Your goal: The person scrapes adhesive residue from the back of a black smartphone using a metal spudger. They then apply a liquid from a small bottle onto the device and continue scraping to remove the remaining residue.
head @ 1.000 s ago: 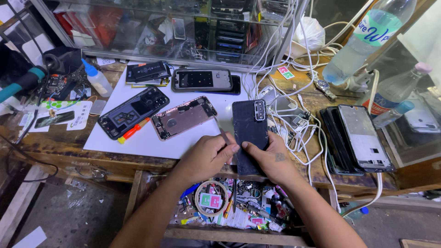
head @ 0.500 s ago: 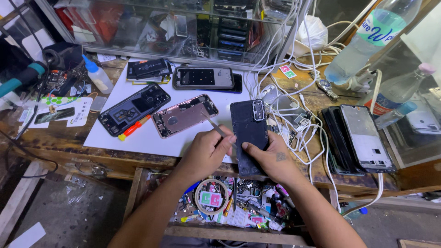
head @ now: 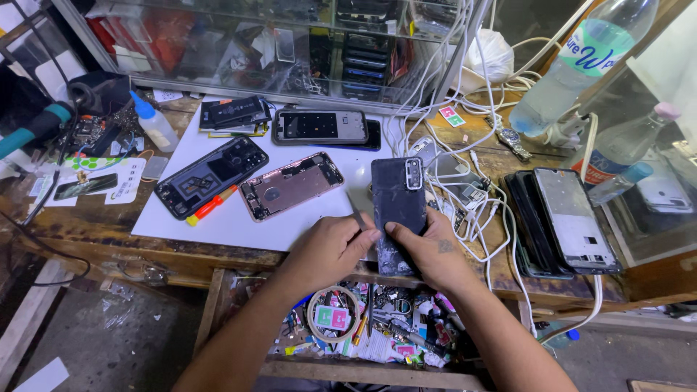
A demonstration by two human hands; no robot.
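At the counter's near edge, a dark phone (head: pixel 398 210) with a scuffed, glossy back is gripped by the right hand (head: pixel 434 250), while a thin metal tool (head: pixel 358 217) is pinched in the left hand (head: pixel 327 250). Since half a second ago, both hands have drawn slightly nearer. The phone's long axis runs near to far, camera end away. Behind, on a white sheet (head: pixel 218 221), a pink metal phone frame (head: pixel 291 185) is seen.

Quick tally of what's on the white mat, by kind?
Phones and phone shells: 5, namely the dark phone under both hands, pink shell, black shell, frame, opened phone
Screwdrivers: 1
Total: 6
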